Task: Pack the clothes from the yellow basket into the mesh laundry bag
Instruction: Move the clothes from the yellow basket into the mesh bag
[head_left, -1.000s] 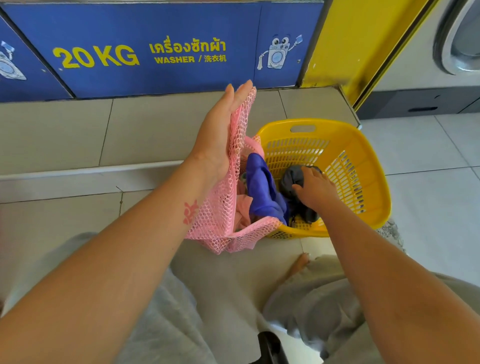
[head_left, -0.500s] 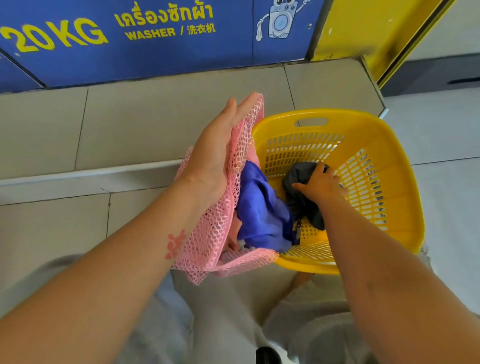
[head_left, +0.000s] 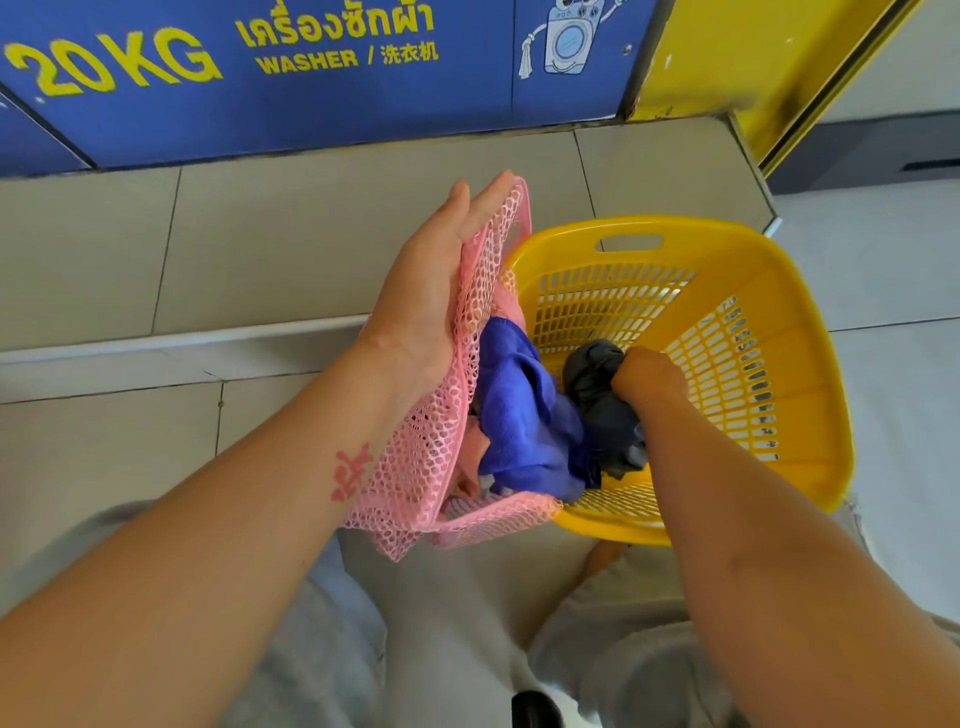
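Over tiles (head_left: 260, 249), the mesh bag (head_left: 431, 467) is being spread beside the yellow basket (head_left: 815, 395) by the flat left grip (head_left: 431, 291) for the grey garment (head_left: 597, 410) being clenched by the right grip (head_left: 649, 379).

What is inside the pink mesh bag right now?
A blue garment fills the mesh bag's mouth, with pink fabric beneath. Whatever lies deeper is covered by them. The left hand props it open.

Left hand (head_left: 426, 296) raised, held flat, right hand (head_left: 647, 374) lower, clenched in a grip, forearms extended
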